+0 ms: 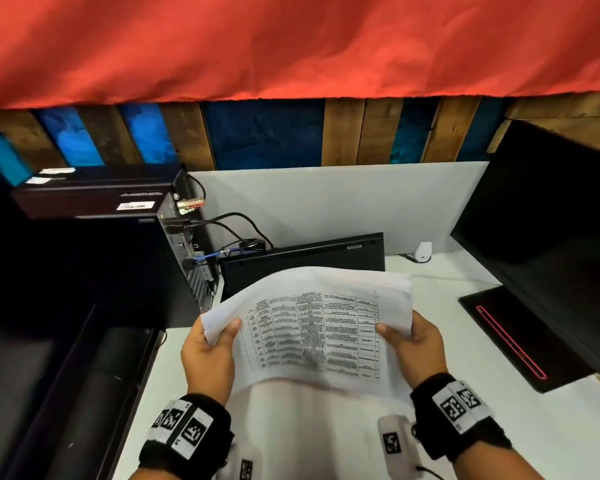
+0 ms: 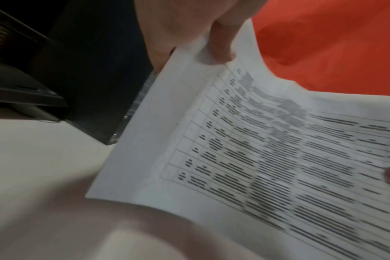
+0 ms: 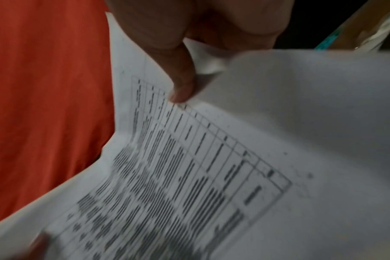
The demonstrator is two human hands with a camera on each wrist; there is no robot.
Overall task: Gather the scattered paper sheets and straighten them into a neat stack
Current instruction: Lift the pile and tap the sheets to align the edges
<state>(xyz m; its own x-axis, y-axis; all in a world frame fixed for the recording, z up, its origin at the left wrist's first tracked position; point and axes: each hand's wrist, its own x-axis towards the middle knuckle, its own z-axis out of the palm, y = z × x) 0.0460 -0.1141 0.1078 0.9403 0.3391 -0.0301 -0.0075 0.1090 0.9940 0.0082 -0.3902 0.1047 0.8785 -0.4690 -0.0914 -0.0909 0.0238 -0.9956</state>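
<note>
i'm holding the paper sheets [image 1: 312, 334] above the white tabletop [image 1: 465, 427] at lower centre, left hand [image 1: 207, 358] and right hand [image 1: 416, 348] pinching opposite side edges. they're looking light, floppy and slippery; i'm judging firm edge grips best.

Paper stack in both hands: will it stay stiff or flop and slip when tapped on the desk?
Probably floppy: the paper stack already bows between the left hand and right hand. Sheets may slide; far edges look fanned. Likely light.
</note>
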